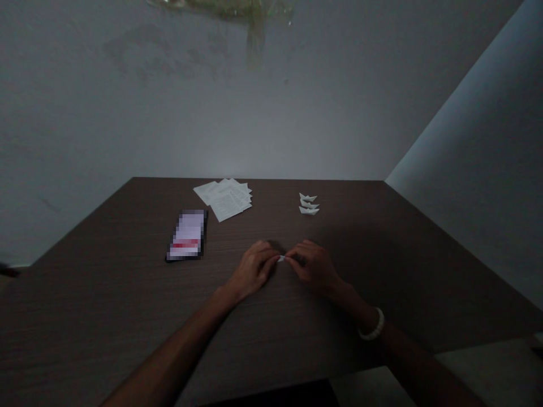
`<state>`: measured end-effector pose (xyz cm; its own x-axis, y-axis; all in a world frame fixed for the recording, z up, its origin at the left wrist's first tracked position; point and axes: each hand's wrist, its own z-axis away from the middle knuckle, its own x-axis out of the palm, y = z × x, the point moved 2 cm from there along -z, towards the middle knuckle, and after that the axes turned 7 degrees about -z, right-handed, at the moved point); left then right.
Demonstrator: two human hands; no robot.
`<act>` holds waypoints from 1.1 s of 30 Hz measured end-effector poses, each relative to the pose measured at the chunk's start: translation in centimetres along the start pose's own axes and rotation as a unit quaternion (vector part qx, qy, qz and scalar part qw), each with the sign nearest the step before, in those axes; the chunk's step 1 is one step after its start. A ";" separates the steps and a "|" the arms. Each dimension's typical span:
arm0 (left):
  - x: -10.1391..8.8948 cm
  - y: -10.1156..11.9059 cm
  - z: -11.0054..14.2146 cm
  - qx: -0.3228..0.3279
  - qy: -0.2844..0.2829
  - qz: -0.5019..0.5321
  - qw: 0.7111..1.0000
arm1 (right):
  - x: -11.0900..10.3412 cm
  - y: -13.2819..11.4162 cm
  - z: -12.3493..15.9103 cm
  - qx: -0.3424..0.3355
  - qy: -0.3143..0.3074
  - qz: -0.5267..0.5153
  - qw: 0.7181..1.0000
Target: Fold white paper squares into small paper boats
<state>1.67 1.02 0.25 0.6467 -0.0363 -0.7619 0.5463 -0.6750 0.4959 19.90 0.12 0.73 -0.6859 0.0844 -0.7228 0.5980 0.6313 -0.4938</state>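
Observation:
Between my two hands, just above or on the dark wooden table (237,333), is a small folded piece of white paper (281,258). My left hand (256,265) pinches its left end between thumb and fingers. At its right end, my right hand (313,264) pinches it the same way. Most of the paper is hidden by my fingertips, so its exact shape cannot be made out. Farther back and to the right, three small white paper boats (309,205) stand in a row, one behind another.
A fanned pile of printed paper sheets (229,199) lies at the back left. In front of it rests a phone (186,235) with its lit screen blurred out. A wall (254,124) rises behind the table, and another wall (487,169) borders the right side.

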 end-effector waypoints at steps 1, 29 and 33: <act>-0.1 -0.1 -0.1 -0.024 0.013 0.009 1.000 | 0.0 -0.1 -0.1 -0.002 0.008 0.007 1.000; 0.3 -2.1 -0.3 -0.259 0.047 0.172 0.949 | 1.8 -0.1 -0.3 0.048 0.068 -0.035 0.996; 0.5 -2.0 -0.3 -0.263 0.049 0.207 0.941 | 1.8 -0.2 -0.5 0.066 0.065 -0.065 0.994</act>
<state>1.06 2.62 -1.02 0.8937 -0.1304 -0.4293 0.4085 -0.1590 0.8988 18.34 0.50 -0.25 -0.8041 0.1126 -0.5838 0.5433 0.5379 -0.6446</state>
